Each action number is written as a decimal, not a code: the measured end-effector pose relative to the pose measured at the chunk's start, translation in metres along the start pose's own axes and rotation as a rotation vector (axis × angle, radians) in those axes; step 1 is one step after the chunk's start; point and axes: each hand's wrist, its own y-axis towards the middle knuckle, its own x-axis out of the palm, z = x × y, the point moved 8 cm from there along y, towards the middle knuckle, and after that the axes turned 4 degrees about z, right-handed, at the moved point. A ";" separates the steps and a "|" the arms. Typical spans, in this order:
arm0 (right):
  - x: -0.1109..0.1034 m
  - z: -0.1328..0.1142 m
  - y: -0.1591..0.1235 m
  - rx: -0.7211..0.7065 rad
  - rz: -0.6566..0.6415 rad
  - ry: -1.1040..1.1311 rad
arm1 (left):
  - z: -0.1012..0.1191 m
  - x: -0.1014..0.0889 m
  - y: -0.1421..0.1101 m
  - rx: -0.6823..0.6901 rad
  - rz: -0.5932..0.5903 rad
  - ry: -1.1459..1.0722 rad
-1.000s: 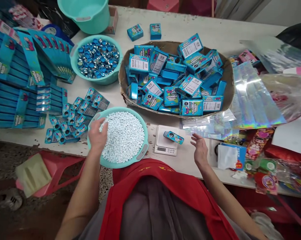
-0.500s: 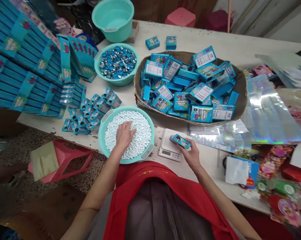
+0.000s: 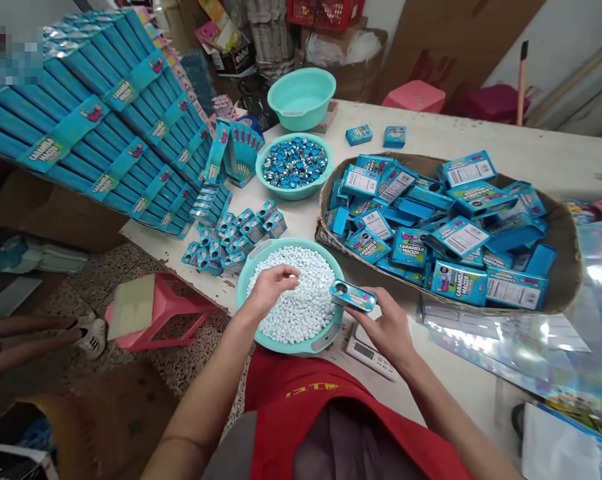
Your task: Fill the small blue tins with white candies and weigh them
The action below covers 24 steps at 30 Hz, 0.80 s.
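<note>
A teal basin [image 3: 325, 337] full of small white candies [image 3: 301, 307] sits at the table's near edge. My left hand [image 3: 271, 288] hovers over the candies with its fingers pinched on a few of them. My right hand [image 3: 385, 327] grips a small blue tin [image 3: 353, 297], held tilted over the basin's right rim with its round opening facing up. A small white scale [image 3: 368, 348] lies just below my right hand, partly hidden by it.
A wide basket [image 3: 563, 267] holds many blue candy boxes. A teal bowl of blue-and-silver caps [image 3: 294, 163] and an empty teal basin [image 3: 301, 98] stand behind. Filled tins [image 3: 231, 233] lie left of the candies, beside stacked blue cartons [image 3: 101, 127]. A pink stool [image 3: 155, 310] stands below; another person's legs show at far left.
My right hand took the tin off the scale and carried it left over the basin. My left hand closed on candies and lifted. The view tilted up and left.
</note>
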 end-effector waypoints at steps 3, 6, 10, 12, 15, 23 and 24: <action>0.023 -0.009 0.010 -0.048 -0.094 -0.028 | 0.056 0.033 -0.017 0.333 -0.198 0.342; 0.034 -0.013 0.015 -0.073 -0.131 -0.055 | 0.076 0.053 -0.024 0.488 -0.315 0.574; 0.039 -0.017 0.019 -0.067 -0.125 -0.057 | 0.079 0.045 -0.017 0.529 -0.250 0.538; 0.040 -0.019 0.024 -0.063 -0.108 -0.031 | 0.078 0.044 -0.014 0.551 -0.255 0.532; 0.043 -0.029 0.037 -0.108 -0.156 0.065 | 0.074 0.050 -0.013 0.537 -0.376 0.621; 0.011 0.027 0.149 0.181 0.227 0.075 | 0.098 -0.110 0.084 0.351 0.436 0.663; 0.016 0.034 0.164 0.187 0.245 -0.018 | 0.098 -0.138 0.101 0.331 0.577 0.712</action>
